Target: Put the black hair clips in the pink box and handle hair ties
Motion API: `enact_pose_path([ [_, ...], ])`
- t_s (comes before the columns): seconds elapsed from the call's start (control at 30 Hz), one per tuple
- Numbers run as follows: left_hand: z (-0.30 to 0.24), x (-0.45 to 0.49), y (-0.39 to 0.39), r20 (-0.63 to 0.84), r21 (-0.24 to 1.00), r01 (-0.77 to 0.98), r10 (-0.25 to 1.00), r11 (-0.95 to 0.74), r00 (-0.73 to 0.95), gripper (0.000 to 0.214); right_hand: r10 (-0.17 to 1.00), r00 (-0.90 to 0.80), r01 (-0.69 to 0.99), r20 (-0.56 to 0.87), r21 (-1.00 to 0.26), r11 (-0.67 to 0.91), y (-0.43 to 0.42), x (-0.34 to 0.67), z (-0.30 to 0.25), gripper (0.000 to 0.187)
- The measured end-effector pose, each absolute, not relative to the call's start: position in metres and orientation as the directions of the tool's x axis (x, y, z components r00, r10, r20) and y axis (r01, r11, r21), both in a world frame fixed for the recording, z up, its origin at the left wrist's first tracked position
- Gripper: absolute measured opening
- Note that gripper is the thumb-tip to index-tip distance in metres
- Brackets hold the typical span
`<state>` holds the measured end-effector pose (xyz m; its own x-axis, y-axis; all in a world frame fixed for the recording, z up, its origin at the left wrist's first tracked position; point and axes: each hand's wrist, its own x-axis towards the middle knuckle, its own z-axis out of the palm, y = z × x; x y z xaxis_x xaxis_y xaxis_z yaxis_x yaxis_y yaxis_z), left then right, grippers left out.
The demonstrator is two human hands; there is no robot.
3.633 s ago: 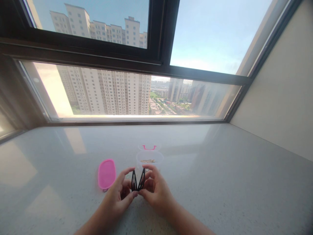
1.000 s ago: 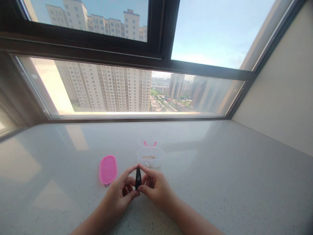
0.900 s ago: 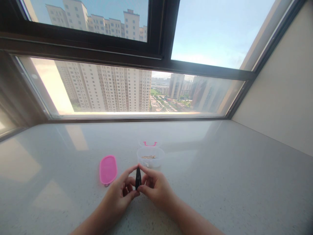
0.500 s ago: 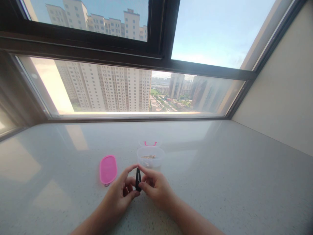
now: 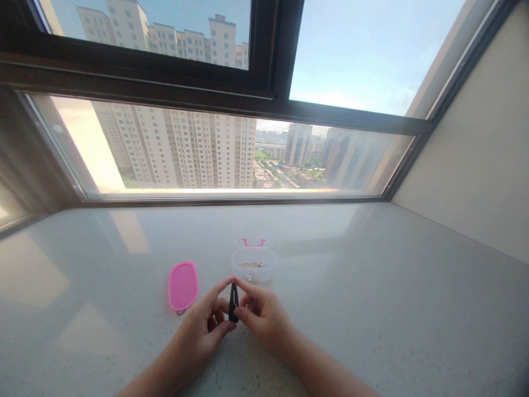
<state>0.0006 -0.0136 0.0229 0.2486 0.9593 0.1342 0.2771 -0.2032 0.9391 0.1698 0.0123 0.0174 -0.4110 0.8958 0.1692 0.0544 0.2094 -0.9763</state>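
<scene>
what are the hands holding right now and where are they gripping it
Both hands, left hand and right hand, pinch a black snap hair clip upright between their fingertips, gripping its top and bottom ends.

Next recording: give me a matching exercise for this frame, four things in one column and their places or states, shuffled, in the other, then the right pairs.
Things:
1. hair clip
2. pink lid
3. clear tub
4. pink handle

Places or states:
A. flat on the counter, to the left of both hands
B. open, just beyond the fingertips, with small golden pieces inside
C. pinched upright between the left hand and the right hand
D. farthest back, behind the tub, towards the window

Pairs: 1-C, 2-A, 3-B, 4-D
</scene>
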Motion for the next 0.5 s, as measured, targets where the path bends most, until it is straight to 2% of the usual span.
enact_pose_path([
  [0.5, 0.0216, 0.0012, -0.0133, 0.148, 0.938, 0.273, 0.957, -0.215, 0.248, 0.064, 0.894, -0.416, 0.061, 0.169, -0.975, 0.212, 0.0099, 0.1706, 0.0215, 0.06],
])
